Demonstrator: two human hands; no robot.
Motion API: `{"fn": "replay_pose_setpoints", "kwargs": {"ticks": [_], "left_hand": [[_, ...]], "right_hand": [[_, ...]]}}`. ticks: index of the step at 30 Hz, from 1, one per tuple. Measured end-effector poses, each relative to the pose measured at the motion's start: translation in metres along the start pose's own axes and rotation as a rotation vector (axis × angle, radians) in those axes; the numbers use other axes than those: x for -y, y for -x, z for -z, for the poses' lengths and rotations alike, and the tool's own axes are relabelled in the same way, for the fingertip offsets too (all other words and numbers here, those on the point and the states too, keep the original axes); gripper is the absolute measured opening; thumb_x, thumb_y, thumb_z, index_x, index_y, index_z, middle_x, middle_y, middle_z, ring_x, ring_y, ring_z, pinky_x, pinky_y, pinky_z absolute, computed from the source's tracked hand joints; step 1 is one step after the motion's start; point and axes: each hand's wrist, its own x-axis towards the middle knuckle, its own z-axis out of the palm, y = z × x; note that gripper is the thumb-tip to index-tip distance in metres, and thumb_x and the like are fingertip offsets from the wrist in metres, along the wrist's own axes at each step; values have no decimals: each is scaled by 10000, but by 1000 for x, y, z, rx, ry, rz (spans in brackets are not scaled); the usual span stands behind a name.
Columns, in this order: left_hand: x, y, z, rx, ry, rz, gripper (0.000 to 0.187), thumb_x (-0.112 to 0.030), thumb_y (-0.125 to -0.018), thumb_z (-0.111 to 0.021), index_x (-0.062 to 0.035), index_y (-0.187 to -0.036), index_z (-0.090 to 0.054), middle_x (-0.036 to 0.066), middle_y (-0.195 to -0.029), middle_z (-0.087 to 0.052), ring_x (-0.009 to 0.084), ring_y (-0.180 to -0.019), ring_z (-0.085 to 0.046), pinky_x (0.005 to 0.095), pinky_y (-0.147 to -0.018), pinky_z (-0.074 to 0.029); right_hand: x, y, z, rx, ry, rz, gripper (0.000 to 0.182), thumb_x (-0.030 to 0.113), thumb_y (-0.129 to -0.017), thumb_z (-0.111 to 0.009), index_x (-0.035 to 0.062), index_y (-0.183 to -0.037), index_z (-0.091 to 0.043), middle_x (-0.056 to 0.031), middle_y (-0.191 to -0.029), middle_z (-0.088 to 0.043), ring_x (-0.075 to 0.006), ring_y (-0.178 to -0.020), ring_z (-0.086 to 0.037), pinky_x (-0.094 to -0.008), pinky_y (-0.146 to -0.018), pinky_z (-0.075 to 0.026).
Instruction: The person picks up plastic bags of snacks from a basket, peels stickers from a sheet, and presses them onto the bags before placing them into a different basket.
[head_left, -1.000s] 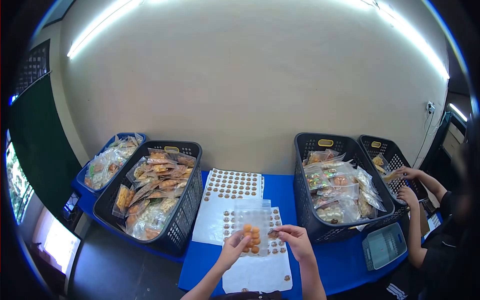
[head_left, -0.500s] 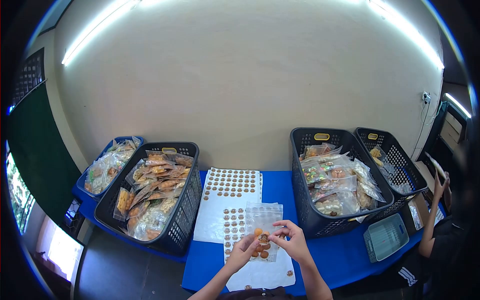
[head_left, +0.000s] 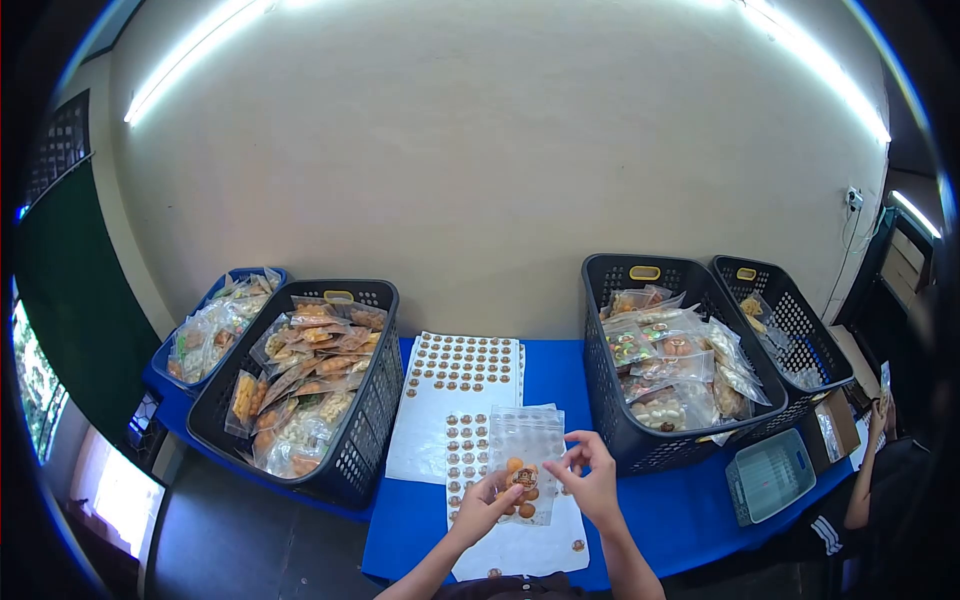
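A clear zip bag [head_left: 528,435] with several round orange-brown snacks sits over the sticker sheet at the front of the table. A round brown sticker [head_left: 524,478] is on the bag's face. My left hand [head_left: 484,508] grips the bag by its lower left side, its thumb on the front beside the sticker. Just off the bag's right edge is my right hand [head_left: 592,485], thumb and forefinger apart, with nothing visible between them. Under the bag lies a white sheet of round stickers [head_left: 468,440], partly covered by the bag and my left hand.
Behind lies another sticker sheet [head_left: 430,420] on the blue tablecloth [head_left: 550,370]. Black baskets of bagged snacks stand left [head_left: 365,420] and right [head_left: 600,400], with a blue basket [head_left: 160,365] farther left. At right are a pale green tray [head_left: 745,490] and another person's arm [head_left: 865,470].
My right hand has moved off the sticker to the right, its fingers parting. My left thumb now lies by the sticker. The other person's hand at right has lowered with a packet.
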Motion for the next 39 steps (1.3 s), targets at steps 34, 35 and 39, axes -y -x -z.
{"fn": "replay_pose_setpoints", "kwargs": {"ticks": [34, 35, 39], "left_hand": [[12, -7, 3, 171, -129, 71, 372, -283, -876, -527, 42, -1054, -560, 55, -906, -615, 86, -817, -551, 214, -718, -435], [10, -5, 5, 199, -99, 78, 377, -287, -877, -525, 40, -1062, -558, 53, -915, -613, 87, -823, -550, 213, -726, -432], [15, -8, 16, 206, -107, 116, 342, -259, -881, -516, 37, -1047, -561, 56, -910, -615, 104, -827, -565, 232, -745, -441]], "right_hand": [[-47, 51, -9, 131, -589, -318, 145, 97, -819, -600, -20, -901, -616, -54, -814, -627, -85, -737, -571, -214, -679, -432], [-43, 52, -10, 119, -588, -329, 144, 93, -820, -596, -24, -902, -615, -55, -814, -627, -90, -734, -573, -213, -681, -437], [-44, 57, -23, 53, -612, -357, 168, 121, -831, -588, -36, -890, -607, -66, -803, -620, -93, -697, -554, -218, -645, -442]]}}
